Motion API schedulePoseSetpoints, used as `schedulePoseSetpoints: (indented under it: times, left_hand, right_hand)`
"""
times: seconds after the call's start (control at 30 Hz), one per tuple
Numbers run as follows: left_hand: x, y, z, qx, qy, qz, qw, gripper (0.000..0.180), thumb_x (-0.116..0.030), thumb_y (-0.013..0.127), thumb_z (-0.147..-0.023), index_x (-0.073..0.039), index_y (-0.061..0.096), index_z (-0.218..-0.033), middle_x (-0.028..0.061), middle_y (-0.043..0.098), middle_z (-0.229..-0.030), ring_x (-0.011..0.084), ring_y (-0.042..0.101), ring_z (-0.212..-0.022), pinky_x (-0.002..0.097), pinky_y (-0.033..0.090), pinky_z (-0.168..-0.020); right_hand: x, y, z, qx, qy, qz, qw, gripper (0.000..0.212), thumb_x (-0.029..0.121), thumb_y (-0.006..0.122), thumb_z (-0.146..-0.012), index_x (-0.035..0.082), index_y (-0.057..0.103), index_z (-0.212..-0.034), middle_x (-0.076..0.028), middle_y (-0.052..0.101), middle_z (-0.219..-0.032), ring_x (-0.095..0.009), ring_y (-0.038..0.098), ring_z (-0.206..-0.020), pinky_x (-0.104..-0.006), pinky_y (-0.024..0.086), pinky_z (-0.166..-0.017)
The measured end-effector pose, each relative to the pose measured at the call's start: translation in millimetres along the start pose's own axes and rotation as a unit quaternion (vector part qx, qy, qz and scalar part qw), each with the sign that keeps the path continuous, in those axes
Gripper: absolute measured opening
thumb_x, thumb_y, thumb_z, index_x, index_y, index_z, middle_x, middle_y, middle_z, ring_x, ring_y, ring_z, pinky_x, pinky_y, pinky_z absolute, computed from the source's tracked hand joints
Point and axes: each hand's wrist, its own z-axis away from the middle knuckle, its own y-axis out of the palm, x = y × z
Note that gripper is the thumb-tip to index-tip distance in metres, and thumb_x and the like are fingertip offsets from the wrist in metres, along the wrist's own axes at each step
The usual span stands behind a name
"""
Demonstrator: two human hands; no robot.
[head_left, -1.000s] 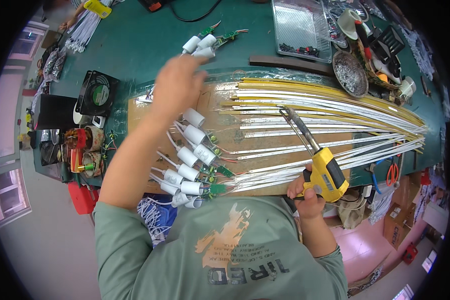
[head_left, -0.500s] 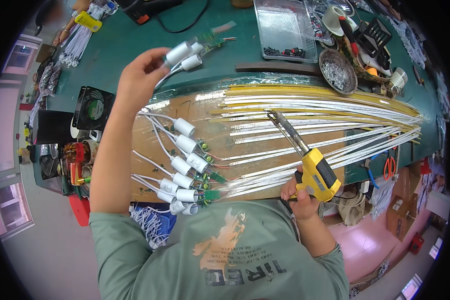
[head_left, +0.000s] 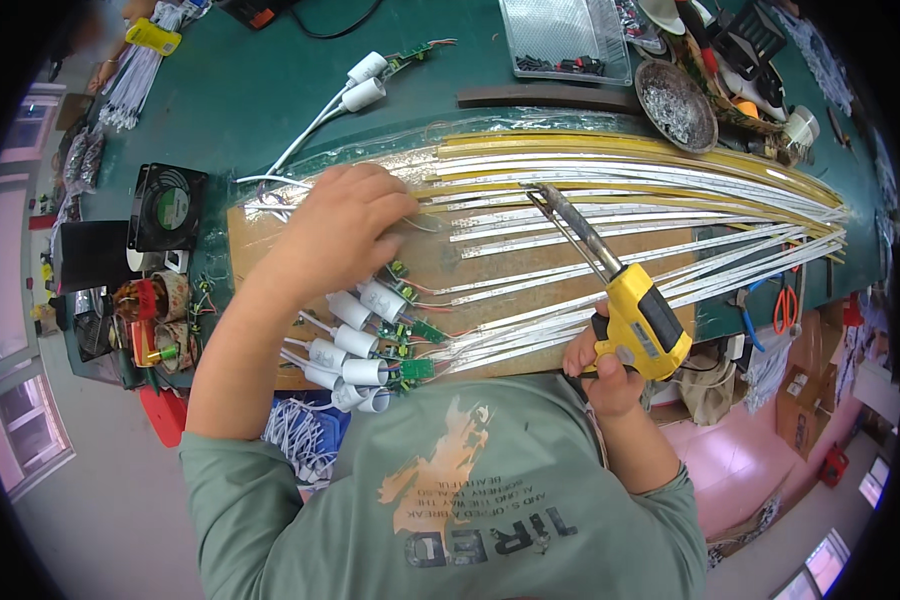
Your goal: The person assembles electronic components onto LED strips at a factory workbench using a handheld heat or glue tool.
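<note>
My right hand is wrapped round the grip of a yellow and black soldering gun, whose metal tip points up and left over the LED strips. My left hand is over the left part of the brown board, palm down, fingers curled; what they hold is hidden. A thin curved strand shows by its fingertips. Near that wrist lie several white cylindrical housings with cables and small green circuit boards, wired to strips. Two further white housings with a circuit board lie beyond the hand.
A dark bar and a clear tray of small black parts lie at the back. A round metal dish stands back right. A black fan is at left; orange-handled scissors are at right. Someone's hand shows far left.
My left hand has moved from the back toward me and right, down over the board. The white housings that were at it now lie on the green table. The soldering gun has barely moved.
</note>
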Motion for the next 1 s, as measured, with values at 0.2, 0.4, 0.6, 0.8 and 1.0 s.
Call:
schedulePoseSetpoints:
  times: [0.2,0.4,0.6,0.8,1.0]
  left_hand:
    - [-6.3,15.0,-1.8,0.032,-0.012,-0.07,0.997,0.024,-0.007,0.069,-0.074,-0.008,0.066,-0.097,0.0065,0.063,-0.099,0.0278,0.058,-0.101,0.04,0.044,-0.092]
    - [-20.2,19.6,2.9,-0.019,0.019,0.055,0.998,0.02,-0.005,0.067,-0.074,-0.007,0.066,-0.094,0.0068,0.062,-0.094,0.0286,0.059,-0.094,0.0412,0.046,-0.085]
    - [-43.0,39.4,6.9,-0.082,0.031,0.032,0.996,0.023,-0.005,0.067,-0.072,-0.007,0.067,-0.095,0.0067,0.062,-0.092,0.0286,0.059,-0.091,0.0411,0.047,-0.082]
    - [-43.8,48.6,12.5,-0.085,0.025,0.027,0.996,0.028,-0.005,0.068,-0.071,-0.008,0.068,-0.098,0.0062,0.062,-0.091,0.0274,0.06,-0.092,0.0393,0.048,-0.082]
    - [-41.5,54.5,12.7,-0.108,0.023,0.027,0.994,0.026,-0.004,0.068,-0.07,-0.008,0.068,-0.096,0.0057,0.062,-0.09,0.0265,0.061,-0.091,0.0384,0.049,-0.082]
  right_hand:
    - [3.3,5.3,-1.7,-0.013,0.014,0.005,1.0,0.07,0.033,0.072,-0.087,0.0,0.038,-0.138,-0.003,0.05,-0.075,-0.015,0.05,-0.064,-0.0312,0.048,-0.058]
    - [4.1,5.1,-1.2,-0.02,0.024,0.006,1.0,0.07,0.033,0.074,-0.086,0.001,0.039,-0.138,-0.003,0.05,-0.075,-0.015,0.05,-0.064,-0.0303,0.047,-0.059]
    - [4.5,3.7,3.5,-0.003,0.031,0.031,0.999,0.068,0.033,0.074,-0.087,0.001,0.04,-0.137,-0.003,0.051,-0.076,-0.015,0.051,-0.065,-0.03,0.047,-0.059]
    - [10.1,3.1,15.2,0.069,0.096,0.084,0.989,0.012,0.008,0.066,-0.088,0.005,0.056,-0.094,-0.003,0.057,-0.079,-0.014,0.056,-0.071,-0.0296,0.047,-0.063]
    - [11.6,-6.4,23.6,0.125,0.078,0.201,0.968,0.053,0.028,0.073,-0.088,0.003,0.049,-0.128,-0.006,0.055,-0.086,-0.016,0.056,-0.077,-0.0312,0.049,-0.065]
